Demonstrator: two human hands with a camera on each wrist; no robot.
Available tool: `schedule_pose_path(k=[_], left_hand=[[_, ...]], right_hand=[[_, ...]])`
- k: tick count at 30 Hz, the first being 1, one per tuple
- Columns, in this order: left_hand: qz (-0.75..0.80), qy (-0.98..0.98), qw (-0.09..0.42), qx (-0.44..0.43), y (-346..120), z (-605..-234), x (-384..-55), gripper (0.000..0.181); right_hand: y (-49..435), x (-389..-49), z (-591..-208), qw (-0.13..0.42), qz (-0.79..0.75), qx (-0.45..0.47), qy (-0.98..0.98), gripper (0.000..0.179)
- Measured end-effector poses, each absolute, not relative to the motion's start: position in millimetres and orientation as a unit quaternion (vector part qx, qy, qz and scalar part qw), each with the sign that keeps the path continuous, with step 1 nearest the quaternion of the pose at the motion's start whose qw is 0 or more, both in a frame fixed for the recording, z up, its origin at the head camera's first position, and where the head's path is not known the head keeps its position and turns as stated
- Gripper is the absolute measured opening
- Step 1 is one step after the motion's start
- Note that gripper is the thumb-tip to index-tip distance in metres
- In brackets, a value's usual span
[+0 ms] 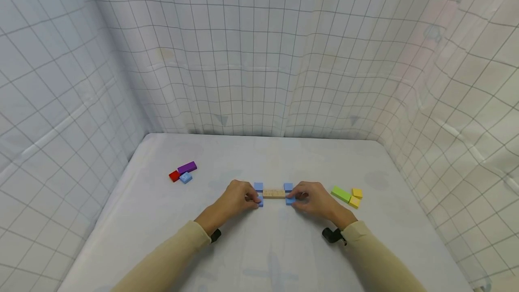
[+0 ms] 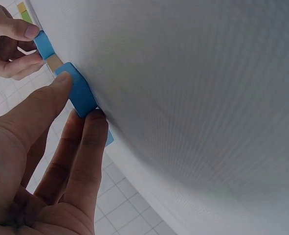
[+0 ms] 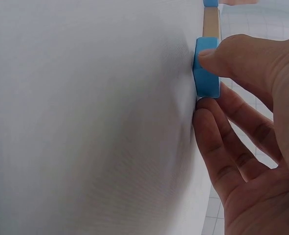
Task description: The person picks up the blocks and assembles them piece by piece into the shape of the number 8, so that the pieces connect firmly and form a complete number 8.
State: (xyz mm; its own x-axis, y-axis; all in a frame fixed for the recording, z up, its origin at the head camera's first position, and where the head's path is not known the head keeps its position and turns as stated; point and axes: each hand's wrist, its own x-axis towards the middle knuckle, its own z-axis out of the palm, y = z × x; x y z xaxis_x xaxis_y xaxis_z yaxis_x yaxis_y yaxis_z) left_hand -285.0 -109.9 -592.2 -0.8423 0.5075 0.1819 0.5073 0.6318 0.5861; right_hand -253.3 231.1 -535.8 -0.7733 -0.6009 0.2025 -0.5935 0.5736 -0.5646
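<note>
In the head view a plain wooden block (image 1: pixel 274 194) lies between two pairs of small blue blocks. My left hand (image 1: pixel 240 195) pinches the near left blue block (image 1: pixel 261 203) between thumb and fingertips. The left wrist view shows the thumb on one side of this blue block (image 2: pixel 80 93) and two fingertips on another. On the other end my right hand (image 1: pixel 314 198) holds the near right blue block (image 1: pixel 289 201), its thumb laid against the blue block (image 3: pixel 207 81) in the right wrist view. Behind are the far left blue block (image 1: pixel 258 186) and far right blue block (image 1: pixel 288 186).
To the left on the white table (image 1: pixel 275 247) lie a purple block (image 1: pixel 187 167), a red block (image 1: pixel 174 175) and another blue block (image 1: pixel 185 177). A green block (image 1: pixel 341 193) and two yellow blocks (image 1: pixel 357 193) lie right. Gridded white curtains (image 1: pixel 259 57) surround the table's back and sides.
</note>
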Motion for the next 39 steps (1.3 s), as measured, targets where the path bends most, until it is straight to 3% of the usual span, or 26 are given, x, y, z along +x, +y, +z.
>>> schedule_pose_path(k=[24, 39], left_hand=[[0.338, 0.899, 0.005, 0.280, -112, -595, -288, 0.016], [0.360, 0.883, -0.004, 0.302, -109, -567, -269, 0.010]], right_hand=[[229, -253, -536, 0.002, -0.311, -0.340, 0.887, 0.026], [228, -251, -535, 0.014, -0.315, -0.330, 0.890, 0.027]])
